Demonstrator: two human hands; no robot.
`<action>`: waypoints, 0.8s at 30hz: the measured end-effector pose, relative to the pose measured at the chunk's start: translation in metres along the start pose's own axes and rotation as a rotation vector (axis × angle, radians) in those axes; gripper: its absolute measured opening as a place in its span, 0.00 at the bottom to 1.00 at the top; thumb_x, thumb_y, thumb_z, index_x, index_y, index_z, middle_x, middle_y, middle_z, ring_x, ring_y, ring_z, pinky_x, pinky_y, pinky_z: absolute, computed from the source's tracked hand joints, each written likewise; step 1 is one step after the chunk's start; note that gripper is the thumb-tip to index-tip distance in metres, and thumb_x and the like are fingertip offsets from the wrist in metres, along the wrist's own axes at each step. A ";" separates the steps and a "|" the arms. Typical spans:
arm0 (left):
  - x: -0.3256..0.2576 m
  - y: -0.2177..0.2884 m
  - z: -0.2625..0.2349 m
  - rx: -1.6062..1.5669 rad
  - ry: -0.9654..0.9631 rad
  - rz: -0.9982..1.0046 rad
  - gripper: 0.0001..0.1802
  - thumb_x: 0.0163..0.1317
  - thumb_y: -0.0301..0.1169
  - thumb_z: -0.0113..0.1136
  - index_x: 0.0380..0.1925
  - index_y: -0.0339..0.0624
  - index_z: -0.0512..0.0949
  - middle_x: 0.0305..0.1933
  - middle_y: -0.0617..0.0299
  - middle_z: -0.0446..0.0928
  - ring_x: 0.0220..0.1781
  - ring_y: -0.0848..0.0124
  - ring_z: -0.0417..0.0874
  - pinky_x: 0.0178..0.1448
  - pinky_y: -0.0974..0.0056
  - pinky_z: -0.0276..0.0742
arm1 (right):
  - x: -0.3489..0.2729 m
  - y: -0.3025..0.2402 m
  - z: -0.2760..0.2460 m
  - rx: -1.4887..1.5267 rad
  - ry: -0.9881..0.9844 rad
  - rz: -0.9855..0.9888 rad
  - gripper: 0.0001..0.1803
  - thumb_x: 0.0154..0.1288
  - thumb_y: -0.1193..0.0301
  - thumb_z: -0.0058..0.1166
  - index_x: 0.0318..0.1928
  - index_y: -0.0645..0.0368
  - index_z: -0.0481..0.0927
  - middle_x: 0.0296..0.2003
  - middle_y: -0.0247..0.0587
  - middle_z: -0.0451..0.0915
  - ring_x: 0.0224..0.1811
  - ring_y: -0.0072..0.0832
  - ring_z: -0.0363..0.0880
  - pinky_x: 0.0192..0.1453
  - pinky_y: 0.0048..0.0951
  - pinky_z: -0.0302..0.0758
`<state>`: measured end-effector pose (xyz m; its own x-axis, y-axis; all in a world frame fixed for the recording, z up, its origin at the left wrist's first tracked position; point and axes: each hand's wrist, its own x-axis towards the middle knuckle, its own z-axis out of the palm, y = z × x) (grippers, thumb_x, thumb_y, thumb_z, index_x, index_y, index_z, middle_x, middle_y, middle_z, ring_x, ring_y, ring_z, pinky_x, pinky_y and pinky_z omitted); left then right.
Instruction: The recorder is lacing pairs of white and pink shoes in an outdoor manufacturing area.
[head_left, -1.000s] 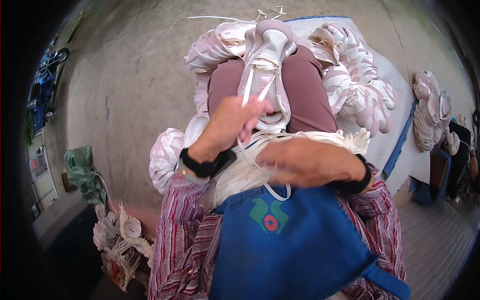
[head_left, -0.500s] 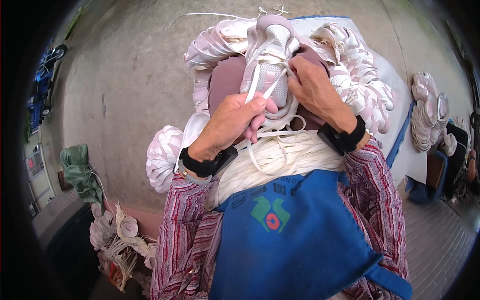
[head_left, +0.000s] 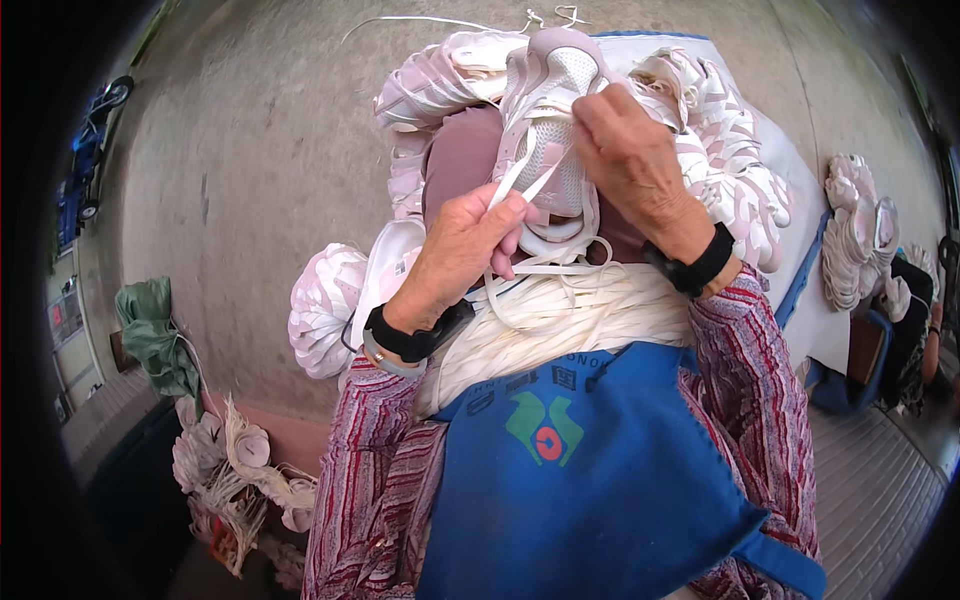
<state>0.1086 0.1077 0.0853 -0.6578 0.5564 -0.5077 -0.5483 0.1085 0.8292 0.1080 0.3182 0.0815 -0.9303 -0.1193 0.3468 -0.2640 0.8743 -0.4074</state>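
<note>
A pale pink and white shoe upper (head_left: 560, 190) lies lengthwise over my lap, its toe pointing away from me. A flat white shoelace (head_left: 514, 172) runs from its lacing rows to my left hand (head_left: 462, 238), whose thumb and fingers are closed on it, with two strands showing above the thumb. My right hand (head_left: 637, 150) is against the right side of the lacing, fingers bent inward. Their tips are partly hidden, so what they grip cannot be made out. Below the shoe, a thick bundle of white laces (head_left: 600, 312) rests on my lap over a blue apron (head_left: 500, 500).
Stacks of pink and white uppers stand to the left (head_left: 425, 85) and on a pale sheet to the right (head_left: 735, 190). Another bunch of uppers (head_left: 325, 310) lies near my left forearm. Further off are a green bag (head_left: 155, 335) and more hanging shoe parts (head_left: 850, 230).
My right hand has moved a little up and toward the toe along the lacing, turning its back more to view. The left hand keeps its hold on the shoelace, nearly unmoved.
</note>
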 end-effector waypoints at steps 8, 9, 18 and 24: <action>-0.009 0.030 -0.034 -0.318 -0.091 -0.060 0.13 0.70 0.35 0.48 0.32 0.37 0.75 0.15 0.73 0.65 0.11 0.85 0.62 0.15 0.76 0.65 | -0.024 0.011 -0.003 0.161 -0.042 0.017 0.05 0.61 0.73 0.52 0.35 0.60 0.72 0.27 0.48 0.74 0.31 0.44 0.78 0.33 0.39 0.75; -0.016 0.030 -0.034 -0.153 -0.086 -0.070 0.14 0.70 0.36 0.49 0.34 0.35 0.75 0.16 0.73 0.65 0.13 0.85 0.63 0.17 0.77 0.65 | -0.027 0.010 -0.004 0.160 -0.042 0.019 0.05 0.61 0.73 0.52 0.35 0.60 0.72 0.27 0.48 0.74 0.31 0.44 0.78 0.33 0.39 0.75; -0.040 0.022 -0.016 0.415 -0.098 0.021 0.19 0.71 0.43 0.46 0.33 0.38 0.77 0.20 0.72 0.65 0.23 0.82 0.66 0.27 0.73 0.63 | -0.023 -0.011 -0.008 0.215 -0.043 0.085 0.10 0.61 0.71 0.54 0.42 0.59 0.73 0.32 0.45 0.74 0.31 0.43 0.78 0.33 0.38 0.76; -0.021 0.002 -0.004 0.666 -0.161 0.052 0.18 0.68 0.41 0.47 0.35 0.35 0.76 0.30 0.49 0.77 0.31 0.55 0.78 0.39 0.55 0.72 | -0.013 -0.008 0.005 0.049 0.049 0.031 0.05 0.60 0.73 0.53 0.35 0.58 0.73 0.30 0.43 0.72 0.29 0.41 0.77 0.31 0.37 0.75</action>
<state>0.1194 0.0930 0.0964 -0.5618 0.6842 -0.4650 -0.0500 0.5330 0.8447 0.1207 0.3103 0.0762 -0.9247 -0.0686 0.3744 -0.2489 0.8531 -0.4585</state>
